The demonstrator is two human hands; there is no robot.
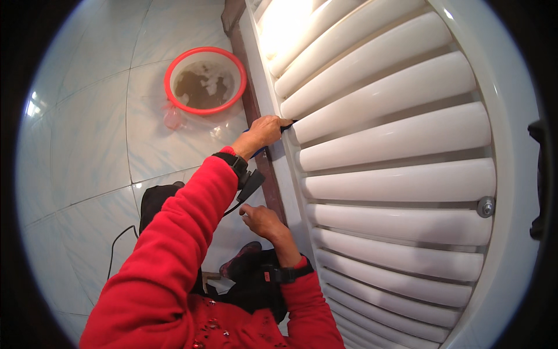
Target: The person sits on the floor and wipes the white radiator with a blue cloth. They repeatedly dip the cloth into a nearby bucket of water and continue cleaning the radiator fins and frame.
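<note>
My left hand [265,131] reaches forward to the left ends of the white slats [392,135] of a slatted panel. It grips a blue cloth [259,152], whose dark edge shows at the fingertips, by the gap between two slats. Part of the cloth hangs under the wrist, and the rest is hidden by the hand. Lower down, my right hand [263,221] hovers close to the panel's base with its fingers loosely bent. Nothing shows in it, and it is apart from the slats.
A white basin with a red rim [205,112] stands on the tiled floor [91,144], holding murky, sudsy water. A clear plastic bag [173,118] lies against it. A brown base strip [269,183] runs along the panel. A bolt [487,207] sticks out at right. A black cable [114,248] hangs at left.
</note>
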